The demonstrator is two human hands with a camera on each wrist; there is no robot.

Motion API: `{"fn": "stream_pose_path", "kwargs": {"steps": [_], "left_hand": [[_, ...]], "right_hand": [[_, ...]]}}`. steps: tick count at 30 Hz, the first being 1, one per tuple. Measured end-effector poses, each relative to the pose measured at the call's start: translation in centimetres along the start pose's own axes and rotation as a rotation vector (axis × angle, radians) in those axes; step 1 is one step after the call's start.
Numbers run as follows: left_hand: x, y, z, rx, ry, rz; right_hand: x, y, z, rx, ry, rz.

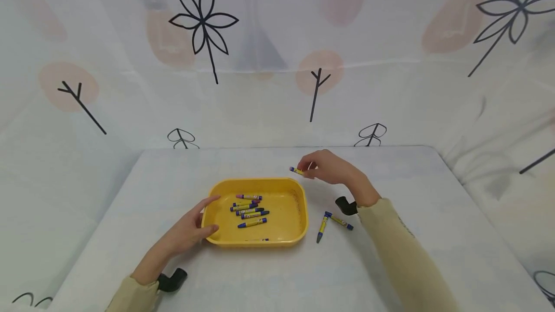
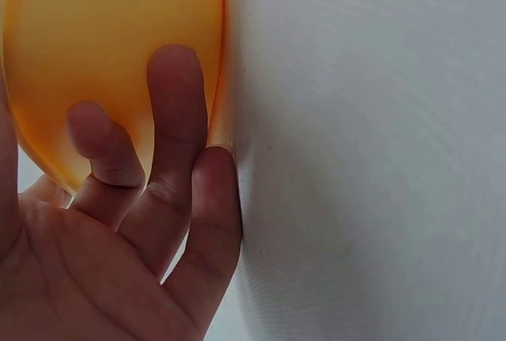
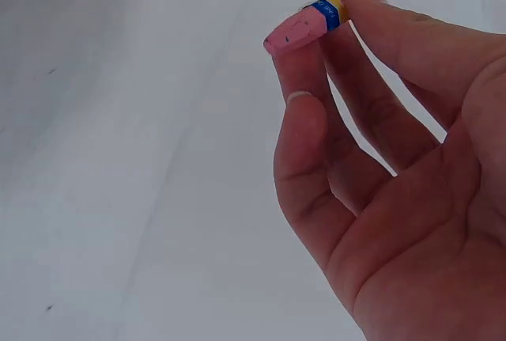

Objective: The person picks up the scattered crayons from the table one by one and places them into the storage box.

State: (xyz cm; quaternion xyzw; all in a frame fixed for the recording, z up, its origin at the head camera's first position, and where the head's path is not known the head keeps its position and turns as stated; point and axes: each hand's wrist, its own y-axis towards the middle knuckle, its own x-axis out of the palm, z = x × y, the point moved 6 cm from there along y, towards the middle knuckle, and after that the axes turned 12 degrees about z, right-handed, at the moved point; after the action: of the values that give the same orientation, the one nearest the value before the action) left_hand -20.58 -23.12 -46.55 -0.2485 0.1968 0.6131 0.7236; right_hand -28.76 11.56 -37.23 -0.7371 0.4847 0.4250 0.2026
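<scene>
My left hand [image 1: 187,229] holds the left end of a yellow plastic tray [image 1: 284,211], thumb and forefinger at its rim. In the left wrist view, the other fingers [image 2: 177,96] bend against the tray's outer wall. Beyond the tray's far right corner, my right hand [image 1: 331,167] pinches a crayon in a yellow and blue wrapper above the table. The right wrist view shows this crayon's blunt pink tip [image 3: 296,31] sticking out past the fingers. Inside the tray lie several crayons [image 1: 253,223] in similar wrappers, mostly left of its middle.
Two more crayons, one dark-tipped [image 1: 322,227] and one beside it [image 1: 341,222], lie on the table right of the tray, their ends close together. A white cloth covers the table [image 1: 269,278]. Behind it hangs a patterned curtain [image 1: 269,105]. Black mounts [image 1: 172,280] sit at both wrists.
</scene>
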Motion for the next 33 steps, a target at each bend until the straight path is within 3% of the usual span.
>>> {"fn": "stream_pose_path", "kwargs": {"steps": [11, 20, 26, 33], "left_hand": [[0.0, 0.0, 0.2, 0.007, -0.003, -0.01], [0.0, 0.1, 0.1, 0.002, -0.005, -0.012], [0.0, 0.2, -0.1, -0.013, -0.012, -0.005], [-0.1, 0.0, -0.1, -0.005, -0.006, -0.006]], "right_hand": [[0.6, 2.2, -5.4, -0.141, 0.104, 0.03], [4.4, 4.2, -8.1, -0.174, 0.219, -0.022], [7.2, 5.2, -8.7, -0.14, 0.231, -0.057], [9.4, 5.7, -8.4, -0.05, 0.126, -0.131]]}}
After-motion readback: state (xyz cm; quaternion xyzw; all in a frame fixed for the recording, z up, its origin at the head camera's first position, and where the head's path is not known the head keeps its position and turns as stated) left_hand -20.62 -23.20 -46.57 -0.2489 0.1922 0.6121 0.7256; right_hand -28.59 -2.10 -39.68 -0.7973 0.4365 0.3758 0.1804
